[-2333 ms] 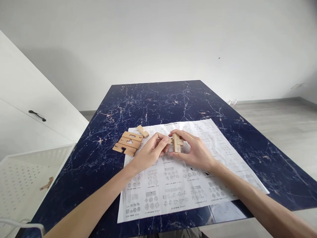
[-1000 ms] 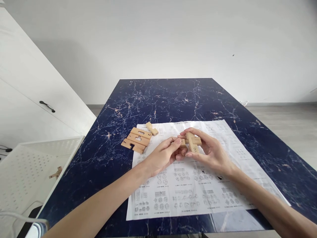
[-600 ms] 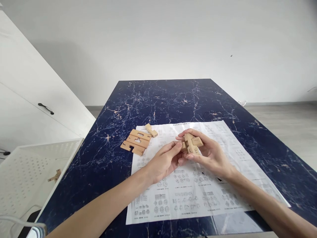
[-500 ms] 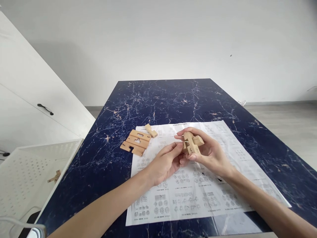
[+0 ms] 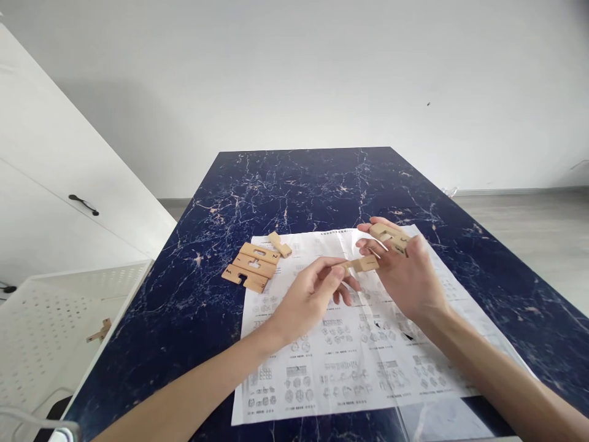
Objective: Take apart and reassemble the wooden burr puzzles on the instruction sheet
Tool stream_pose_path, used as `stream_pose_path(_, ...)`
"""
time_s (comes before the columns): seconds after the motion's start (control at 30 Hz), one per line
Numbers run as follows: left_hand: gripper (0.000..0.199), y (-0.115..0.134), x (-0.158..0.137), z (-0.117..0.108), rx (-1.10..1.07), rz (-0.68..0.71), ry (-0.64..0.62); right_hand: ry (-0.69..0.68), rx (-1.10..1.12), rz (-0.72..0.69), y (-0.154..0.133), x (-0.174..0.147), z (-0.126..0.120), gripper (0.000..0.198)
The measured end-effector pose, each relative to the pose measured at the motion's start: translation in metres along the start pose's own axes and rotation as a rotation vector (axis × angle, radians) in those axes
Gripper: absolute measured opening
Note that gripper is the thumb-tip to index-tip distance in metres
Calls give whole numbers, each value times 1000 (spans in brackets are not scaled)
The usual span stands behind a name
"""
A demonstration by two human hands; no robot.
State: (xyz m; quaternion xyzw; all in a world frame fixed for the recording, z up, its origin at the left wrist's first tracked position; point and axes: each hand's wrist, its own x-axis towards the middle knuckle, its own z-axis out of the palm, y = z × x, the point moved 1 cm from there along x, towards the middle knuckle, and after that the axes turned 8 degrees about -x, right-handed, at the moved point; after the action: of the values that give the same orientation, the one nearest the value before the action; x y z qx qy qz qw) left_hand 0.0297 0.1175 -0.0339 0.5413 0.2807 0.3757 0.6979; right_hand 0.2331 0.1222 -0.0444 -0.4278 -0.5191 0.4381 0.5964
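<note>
My left hand (image 5: 317,294) pinches a small notched wooden puzzle piece (image 5: 365,264) between thumb and fingers, its free end pointing right. To its right and slightly higher, my right hand (image 5: 407,276) grips another notched wooden puzzle piece (image 5: 390,237) marked with numbers. The two pieces are apart. Both hands are above a printed instruction sheet (image 5: 340,402) with rows of small diagrams. At the sheet's upper left corner lie flat slotted wooden pieces (image 5: 252,263) bearing numbers, side by side, and a short notched wooden piece (image 5: 280,244) touches or nearly touches them.
The sheet lies on a dark blue marbled table (image 5: 294,190). At the left stand a white perforated basket (image 5: 41,319), with a wooden cross-shaped piece (image 5: 99,331) in it, and a white cabinet (image 5: 55,159). A clear plastic sheet (image 5: 437,422) lies at the near edge.
The wooden pieces held together between both hands have come apart. My right hand has moved up and right with one piece, while the other stays in my left fingers.
</note>
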Motion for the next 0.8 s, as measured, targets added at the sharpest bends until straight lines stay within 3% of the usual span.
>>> stream_pose_path(0.17, 33, 13, 7, -29, 842, 504, 307, 51, -158, -7, 4, 0, 3, 37)
stream_pose_path(0.33, 33, 19, 19, -61, 1339, 603, 473, -65, -236, 26, -4, -5, 12, 42)
stream_pose_path(0.53, 33, 14, 25, -71, 1525, 509, 507, -255, -269, 40, -8, -8, 19, 47)
stream_pose_path(0.8, 51, 13, 22, -69, 1555, 458, 295, -282, -328, 49, -11, -8, 18, 50)
